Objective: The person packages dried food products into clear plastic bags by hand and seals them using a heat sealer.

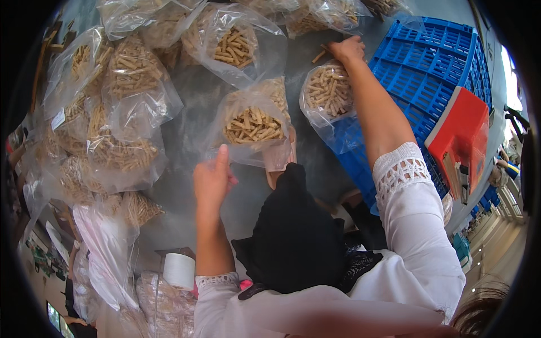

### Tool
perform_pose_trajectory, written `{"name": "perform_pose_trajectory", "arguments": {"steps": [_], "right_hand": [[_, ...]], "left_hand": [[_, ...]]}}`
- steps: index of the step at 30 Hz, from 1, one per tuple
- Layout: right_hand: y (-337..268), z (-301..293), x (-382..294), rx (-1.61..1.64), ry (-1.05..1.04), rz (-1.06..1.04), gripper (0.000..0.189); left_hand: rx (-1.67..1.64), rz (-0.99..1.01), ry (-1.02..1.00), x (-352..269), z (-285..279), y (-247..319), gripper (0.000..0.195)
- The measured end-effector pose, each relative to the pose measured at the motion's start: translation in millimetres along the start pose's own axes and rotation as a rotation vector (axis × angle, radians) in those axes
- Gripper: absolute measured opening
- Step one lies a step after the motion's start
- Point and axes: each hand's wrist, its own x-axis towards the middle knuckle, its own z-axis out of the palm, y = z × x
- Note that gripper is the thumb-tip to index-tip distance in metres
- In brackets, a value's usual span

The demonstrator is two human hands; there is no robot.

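My left hand holds the near rim of a clear plastic bag with short tan sticks in it, its thumb pointing away from me. My right hand reaches out to the far right, beside a loose brown stick; whether its fingers hold anything cannot be made out. Under my right forearm stands another open bag of sticks. Between my hands a small translucent plastic container shows below the bag's rim.
Filled plastic bags crowd the left and far sides. A blue plastic crate stands at right, with a red box-like object against it. A white thread spool is at the near left. People are partly visible at both edges.
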Motion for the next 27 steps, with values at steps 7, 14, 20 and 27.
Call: {"name": "perform_pose_trajectory", "arguments": {"steps": [7,14,20,27], "right_hand": [[23,6,16,-0.028,0.136,-0.195,0.025],[-9,-81,-90,0.980,-0.107,-0.218,0.004],[-46,-101,-258,0.508,-0.503,-0.923,0.007],[-30,-117,-184,0.114,0.077,-0.725,0.023]], "left_hand": [[-0.531,0.011,0.084,11,22,0,0.015],[-0.512,0.265,-0.047,-4,23,-15,0.004],[-0.479,0.333,-0.084,-11,22,-20,0.002],[-0.524,0.318,-0.060,-15,17,-28,0.004]]}}
